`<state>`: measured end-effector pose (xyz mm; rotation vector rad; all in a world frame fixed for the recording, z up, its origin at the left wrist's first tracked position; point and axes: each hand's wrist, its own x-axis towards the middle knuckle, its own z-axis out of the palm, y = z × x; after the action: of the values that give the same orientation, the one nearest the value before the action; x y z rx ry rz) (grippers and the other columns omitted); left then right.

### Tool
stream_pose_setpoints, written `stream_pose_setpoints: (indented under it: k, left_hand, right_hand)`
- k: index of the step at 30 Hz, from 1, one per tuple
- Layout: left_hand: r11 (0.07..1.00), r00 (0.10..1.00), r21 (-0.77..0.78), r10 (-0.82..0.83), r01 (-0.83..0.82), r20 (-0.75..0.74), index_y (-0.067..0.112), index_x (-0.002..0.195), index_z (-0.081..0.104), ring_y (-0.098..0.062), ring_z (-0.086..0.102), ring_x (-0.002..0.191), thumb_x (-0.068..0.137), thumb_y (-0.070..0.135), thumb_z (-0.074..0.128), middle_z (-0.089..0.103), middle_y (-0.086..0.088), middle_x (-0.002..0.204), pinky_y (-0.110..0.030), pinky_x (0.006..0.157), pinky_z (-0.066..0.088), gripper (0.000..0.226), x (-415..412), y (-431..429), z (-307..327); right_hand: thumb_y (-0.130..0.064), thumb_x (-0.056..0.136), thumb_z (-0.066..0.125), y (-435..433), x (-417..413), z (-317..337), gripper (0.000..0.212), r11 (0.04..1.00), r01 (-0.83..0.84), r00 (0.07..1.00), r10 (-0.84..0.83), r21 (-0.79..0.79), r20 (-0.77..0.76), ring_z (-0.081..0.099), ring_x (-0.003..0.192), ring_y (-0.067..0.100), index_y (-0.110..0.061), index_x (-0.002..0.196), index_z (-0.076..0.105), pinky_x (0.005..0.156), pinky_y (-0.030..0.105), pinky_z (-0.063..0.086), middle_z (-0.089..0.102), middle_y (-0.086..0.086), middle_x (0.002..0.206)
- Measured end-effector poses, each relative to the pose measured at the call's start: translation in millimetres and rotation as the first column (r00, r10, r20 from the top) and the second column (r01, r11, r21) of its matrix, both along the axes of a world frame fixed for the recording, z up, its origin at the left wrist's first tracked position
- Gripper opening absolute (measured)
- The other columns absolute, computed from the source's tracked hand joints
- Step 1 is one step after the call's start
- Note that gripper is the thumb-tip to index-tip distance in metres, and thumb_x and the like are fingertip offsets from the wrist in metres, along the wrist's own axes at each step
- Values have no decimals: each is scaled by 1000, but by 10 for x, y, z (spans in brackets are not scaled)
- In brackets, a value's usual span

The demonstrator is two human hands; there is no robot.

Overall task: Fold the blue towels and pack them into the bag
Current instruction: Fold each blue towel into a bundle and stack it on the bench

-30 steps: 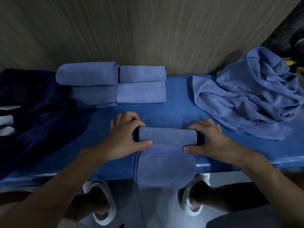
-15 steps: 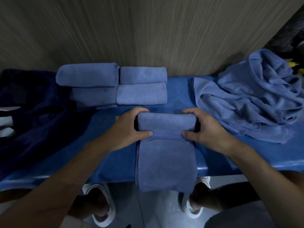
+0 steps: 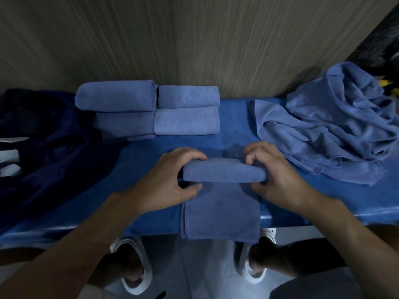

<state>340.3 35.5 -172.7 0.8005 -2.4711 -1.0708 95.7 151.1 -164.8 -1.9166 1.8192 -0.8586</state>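
Observation:
A blue towel [image 3: 222,203] lies on the blue table [image 3: 237,124], its near end hanging over the front edge. Its far end is rolled into a thick fold [image 3: 224,172]. My left hand [image 3: 170,180] grips the fold's left end, fingers over the top and thumb below. My right hand [image 3: 274,175] grips the right end the same way. Several folded blue towels [image 3: 185,119] sit stacked at the back of the table. A heap of unfolded blue towels [image 3: 332,130] lies at the right. The dark navy bag [image 3: 43,147] lies at the left.
A wood-grain wall [image 3: 194,39] stands right behind the table. Below the table's front edge I see my white shoes [image 3: 133,275] on a pale floor. White strips [image 3: 10,154] show at the far left by the bag.
Both hands have moved the rolled fold away from me across the table, then lifted it slightly. Less of the towel hangs over the front edge now.

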Motion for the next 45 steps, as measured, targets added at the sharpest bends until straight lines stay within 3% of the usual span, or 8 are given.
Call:
stream_pose_setpoints:
  k: [4, 11, 17, 21, 29, 32, 35, 45]
  left_hand:
    - [999, 998, -18, -33, 34, 50, 37, 132, 49, 3, 39, 131, 79, 58, 61, 46, 26, 136, -41, 112, 33, 59, 67, 53, -39]
    - [999, 997, -34, 11, -9, 70, 36, 129, 53, 9, 32, 133, 90, 55, 40, 45, 30, 130, -32, 115, 23, 45, 40, 62, -80]
    - [974, 954, -224, 81, -15, 288, 28, 129, 50, -1, 30, 116, 80, 72, 30, 37, 19, 120, -28, 99, 20, 68, 47, 23, -80]
    - [989, 940, -129, 113, -74, 321, 31, 107, 50, 0, 31, 104, 70, 78, 34, 38, 20, 110, -27, 91, 22, 61, 18, -7, -53]
    - [961, 962, 123, 229, -248, 148, 38, 90, 51, -8, 51, 104, 72, 61, 64, 60, 18, 93, -29, 87, 42, 32, -12, -117, 20]
    - [968, 975, 119, 223, -219, -15, 37, 109, 49, 4, 53, 106, 85, 30, 72, 56, 21, 106, -12, 88, 39, 34, -39, -90, 39]
    - [989, 989, -22, 149, -149, -11, 26, 136, 47, 5, 44, 115, 89, 18, 68, 47, 16, 118, -9, 99, 31, 52, -60, -54, 61]
    - [993, 996, -85, -88, 87, -2, 26, 116, 59, -8, 48, 124, 79, 43, 70, 48, 11, 131, -26, 103, 38, 43, 135, 135, 26]
  right_hand:
    - [-11, 58, 58, 116, 27, 11, 48, 995, -44, 999, 42, 88, 25, 45, 116, 20, -32, 98, 46, 98, 44, 41, 42, -16, 117]
    - [-60, 84, 50, 232, 37, -11, 21, 982, -12, 996, -6, 188, 94, 34, 133, 3, -40, 90, 50, 106, 50, 32, 44, -22, 129]
    - [-40, 86, 65, 192, 10, -38, 39, 956, 101, 995, -99, 276, -21, 37, 97, -4, -28, 119, 46, 97, 29, 31, 48, -22, 111]
    - [-45, 86, 63, 108, -9, -63, 58, 946, 100, 994, -110, 308, 15, 45, 116, 9, -34, 135, 37, 104, 36, 37, 53, -7, 124]
    - [-21, 92, 62, -91, 48, -34, 50, 978, 100, 994, -105, 182, 17, 41, 113, 2, -17, 138, 43, 97, 16, 32, 43, -10, 121]
    - [-11, 90, 64, -154, 56, -28, 50, 992, 116, 992, -113, 50, -49, 39, 110, 1, -10, 136, 46, 97, 7, 27, 35, -11, 117]
    - [-12, 85, 69, -138, 52, -7, 52, 996, 80, 978, -84, -30, -190, 44, 106, 18, -11, 133, 50, 98, 24, 37, 35, -8, 115]
    - [-47, 90, 55, 183, 78, 50, 30, 999, -29, 998, 26, -41, -58, 53, 96, 18, -22, 101, 65, 87, 39, 42, 47, -6, 100]
